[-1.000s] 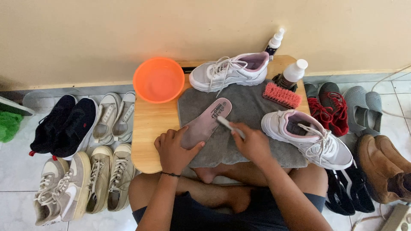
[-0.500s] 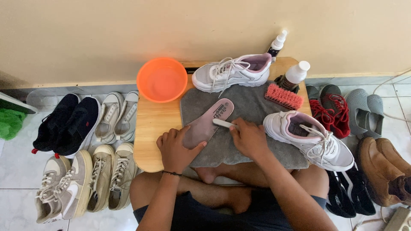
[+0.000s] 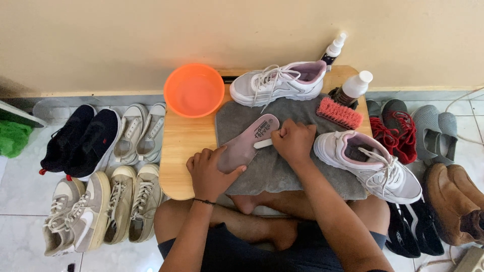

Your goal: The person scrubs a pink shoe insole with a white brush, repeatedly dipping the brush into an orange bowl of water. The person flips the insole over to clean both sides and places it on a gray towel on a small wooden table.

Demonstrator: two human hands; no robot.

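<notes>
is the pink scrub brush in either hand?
No, the pink scrub brush lies on the grey towel, apart from both hands.

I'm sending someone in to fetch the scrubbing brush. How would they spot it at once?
Find the low wooden table against the wall and its grey towel. At the towel's far right corner, below a white-capped bottle, lies the brush. It alone has pink-red bristles, set between two white sneakers.

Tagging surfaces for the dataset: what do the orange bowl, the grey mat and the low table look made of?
Orange bowl: likely plastic, smooth, slightly glossy, evenly coloured. Grey mat: cloth, probably towel; matte, soft rumpled edges. Low table: wood or wood-look board, pale with faint grain, satin finish.
</notes>
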